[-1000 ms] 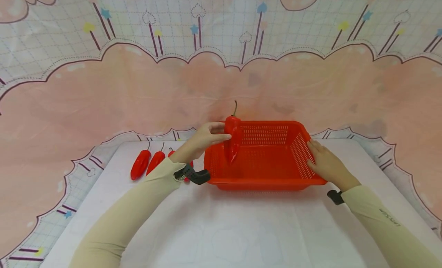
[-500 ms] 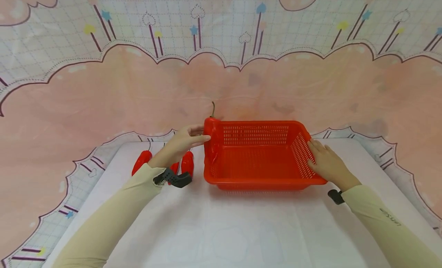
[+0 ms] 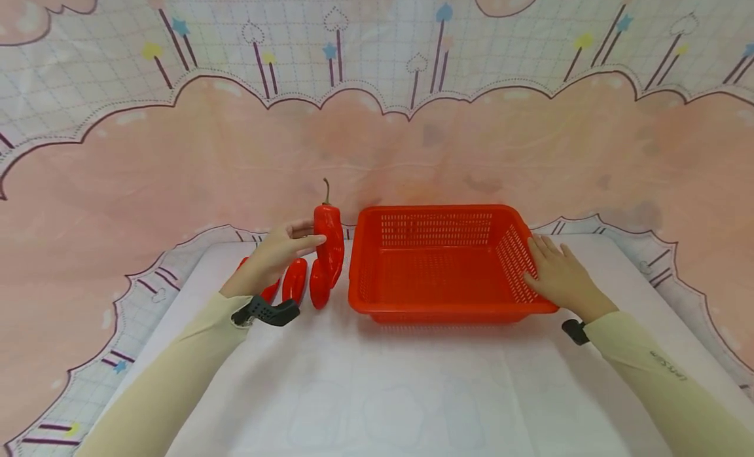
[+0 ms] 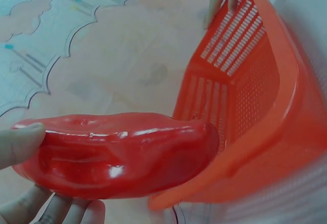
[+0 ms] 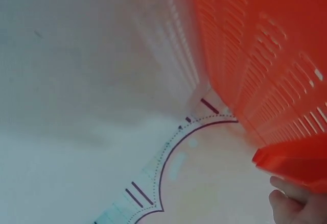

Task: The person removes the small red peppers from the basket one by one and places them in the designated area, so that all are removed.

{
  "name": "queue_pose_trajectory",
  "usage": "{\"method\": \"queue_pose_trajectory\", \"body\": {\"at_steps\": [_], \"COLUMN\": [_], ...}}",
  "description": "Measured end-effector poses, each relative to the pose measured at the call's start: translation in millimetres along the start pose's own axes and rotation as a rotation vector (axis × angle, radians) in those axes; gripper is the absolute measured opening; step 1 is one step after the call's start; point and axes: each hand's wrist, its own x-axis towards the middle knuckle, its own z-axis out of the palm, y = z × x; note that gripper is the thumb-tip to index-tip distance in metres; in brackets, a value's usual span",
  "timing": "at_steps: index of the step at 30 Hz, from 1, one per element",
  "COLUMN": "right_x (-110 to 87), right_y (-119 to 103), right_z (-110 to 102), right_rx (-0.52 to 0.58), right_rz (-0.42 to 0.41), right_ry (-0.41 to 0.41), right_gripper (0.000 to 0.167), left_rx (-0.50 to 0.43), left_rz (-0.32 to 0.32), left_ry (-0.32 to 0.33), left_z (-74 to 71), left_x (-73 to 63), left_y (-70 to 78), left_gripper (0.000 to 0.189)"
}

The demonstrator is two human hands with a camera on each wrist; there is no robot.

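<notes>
Between thumb and fingers, my left hand (image 3: 273,253) holds a glossy red pepper (image 3: 330,241) upright, its green stem on top. In the head view the pepper hangs just left of a red plastic basket (image 3: 453,308), overlapping another red pepper (image 3: 319,288) behind it. The left wrist view shows the held pepper (image 4: 117,157) lengthwise, with the thumb on one side, fingers below it and the basket beyond. My right hand (image 3: 559,277) grips the basket's right rim, thumb on the inner side. Part of that hand (image 5: 296,203) shows at the rim in the right wrist view.
Several red peppers lie in a row on the white table (image 3: 353,391) left of the basket, including one pepper (image 3: 294,280) beside my left wrist; others are partly hidden by that arm. A patterned pink cloth (image 3: 283,156) rises behind the table.
My left hand has moved left with the pepper, from over the basket's left part to outside it, above the row. The right hand and basket stay nearly where they were.
</notes>
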Motion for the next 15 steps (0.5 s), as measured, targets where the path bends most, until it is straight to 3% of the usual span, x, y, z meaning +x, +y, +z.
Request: {"method": "queue_pose_trajectory", "body": {"at_steps": [8,15], "right_x": [5.4,5.3], "right_y": [11,23], "right_z": [-2,-7], "right_rx": [0.061,0.101], "right_rz": [-0.051,-0.144], "right_ry": [-0.067,-0.094], "right_gripper": [0.083,0.079], "left_rx": [-0.025,-0.003], "left_rz": [-0.024,-0.06], "left_ry": [0.062,0.122], "left_z": [-17.0,-37.9], "left_x": [-12.4,-24.8], "left_y": [-7.2,-18.7], "left_gripper": [0.066,0.071]}}
